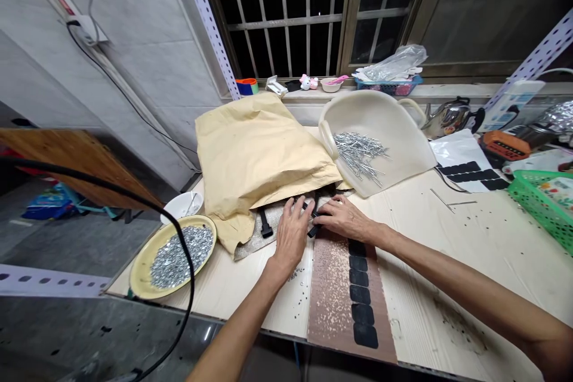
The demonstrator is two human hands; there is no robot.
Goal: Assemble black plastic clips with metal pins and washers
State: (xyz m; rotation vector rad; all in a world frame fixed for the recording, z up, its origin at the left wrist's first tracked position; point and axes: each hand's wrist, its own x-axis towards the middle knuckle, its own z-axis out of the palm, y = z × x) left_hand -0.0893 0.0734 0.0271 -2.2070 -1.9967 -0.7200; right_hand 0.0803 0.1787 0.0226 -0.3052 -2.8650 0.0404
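Black piece [313,231] between bent fingers [326,219]

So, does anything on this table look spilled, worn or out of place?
Yes. Two thin metal rods lie loose on the table, apart from the pile in the pale plastic container. Dark specks dirty the tabletop right of the brown board, whose surface is mottled with pale patches, so it looks worn.

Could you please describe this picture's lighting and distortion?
Head view: tabletop brightly lit, window dark, highlights on the clear plastic bag; head view: wide-angle distortion likely exaggerates the left perforated post's lean; head view: left hand and right hand fairly sharp.
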